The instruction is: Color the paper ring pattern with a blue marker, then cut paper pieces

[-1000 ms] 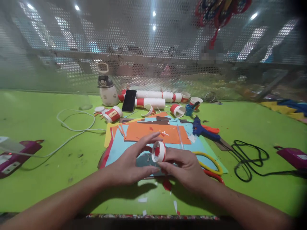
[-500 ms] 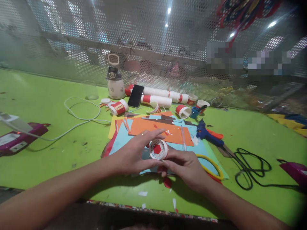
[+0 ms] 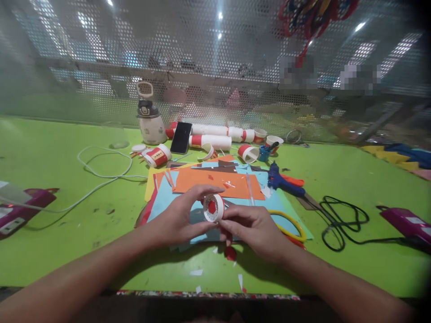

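A small white paper cup (image 3: 220, 207) with a red hexagon and small dark marks on its round face is held above the stacked paper. My right hand (image 3: 254, 226) pinches it from the right, with thumb and fingers near its lower edge. Around its left side curves my left hand (image 3: 180, 215), thumb below and fingers above, with a gap between palm and cup. Whether its fingertips touch the cup is unclear. Beneath both hands lie orange paper (image 3: 188, 180) and light blue paper (image 3: 161, 204). Yellow-handled scissors (image 3: 299, 226) rest beside my right hand.
A blue glue gun (image 3: 284, 183) with a black cord lies on the right. Behind the paper are cut cups (image 3: 158, 155), white tubes (image 3: 215, 142), a phone (image 3: 181, 137) and a bottle (image 3: 151, 128). Purple power strips (image 3: 27, 211) flank the green table (image 3: 77, 251).
The camera view has shifted, so most things sit further left. The cup has turned slightly to face left, and the left hand's palm now stands further from it.
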`<action>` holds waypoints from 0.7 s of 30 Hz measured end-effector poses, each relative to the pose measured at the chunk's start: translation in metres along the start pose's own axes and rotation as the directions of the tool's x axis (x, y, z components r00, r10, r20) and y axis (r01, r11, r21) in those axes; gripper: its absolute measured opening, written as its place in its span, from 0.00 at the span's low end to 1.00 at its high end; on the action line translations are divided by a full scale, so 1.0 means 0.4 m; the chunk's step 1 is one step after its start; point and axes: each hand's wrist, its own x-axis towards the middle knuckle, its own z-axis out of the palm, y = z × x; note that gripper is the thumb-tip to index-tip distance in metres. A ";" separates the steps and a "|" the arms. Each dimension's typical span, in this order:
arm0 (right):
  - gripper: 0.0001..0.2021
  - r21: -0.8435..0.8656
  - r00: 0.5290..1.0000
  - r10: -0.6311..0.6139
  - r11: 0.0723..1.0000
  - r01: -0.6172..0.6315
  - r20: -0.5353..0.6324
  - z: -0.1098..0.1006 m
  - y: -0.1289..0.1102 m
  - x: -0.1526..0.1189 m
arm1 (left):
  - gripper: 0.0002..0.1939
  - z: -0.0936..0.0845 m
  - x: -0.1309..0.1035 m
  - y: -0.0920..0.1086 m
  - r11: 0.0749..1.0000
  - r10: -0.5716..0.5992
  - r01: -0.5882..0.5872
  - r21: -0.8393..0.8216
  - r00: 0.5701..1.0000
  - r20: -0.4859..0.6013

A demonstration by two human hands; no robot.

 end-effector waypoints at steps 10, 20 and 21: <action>0.14 0.047 0.999 0.049 0.998 -0.047 -0.023 0.010 -0.006 0.003 | 0.27 0.003 -0.002 -0.004 0.999 -0.040 0.041 -0.029 0.999 0.022; 0.15 0.031 0.996 0.087 0.996 -0.087 -0.021 0.005 0.003 0.010 | 0.25 0.001 -0.001 -0.013 0.997 0.039 -0.039 0.066 0.999 -0.008; 0.15 0.023 0.996 0.088 0.996 -0.088 -0.017 0.005 0.003 0.010 | 0.25 0.000 -0.001 -0.014 0.996 0.054 -0.054 0.072 0.998 -0.008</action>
